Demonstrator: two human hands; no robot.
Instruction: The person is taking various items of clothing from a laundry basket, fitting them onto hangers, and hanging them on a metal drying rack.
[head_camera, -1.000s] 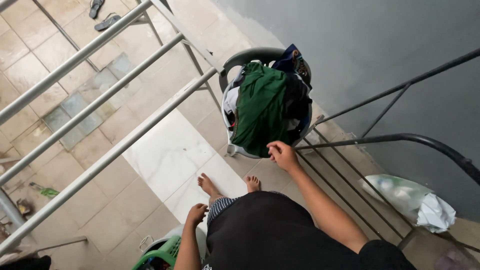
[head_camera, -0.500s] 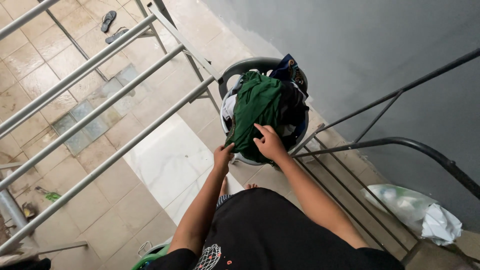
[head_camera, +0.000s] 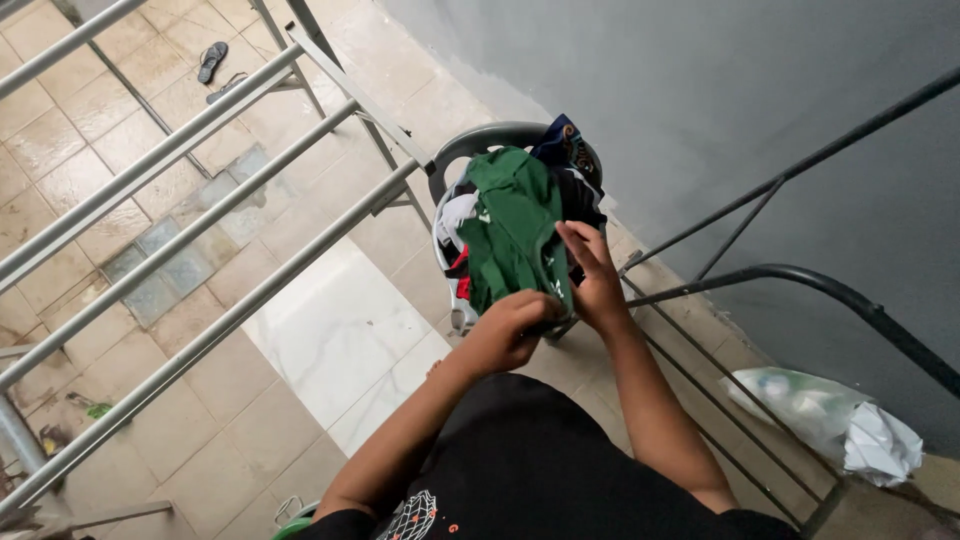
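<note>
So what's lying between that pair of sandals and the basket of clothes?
In the head view, metal rails cross between the sandals and the basket.

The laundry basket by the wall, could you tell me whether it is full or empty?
Full: clothes are heaped above the rim of the laundry basket, a green garment on top, gripped by both hands.

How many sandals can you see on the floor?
2. One sandal lies on the tiled floor at the upper left, beyond the grey rails; the other sandal lies just beside it, partly hidden by a rail. More may be hidden behind the rails.
</note>
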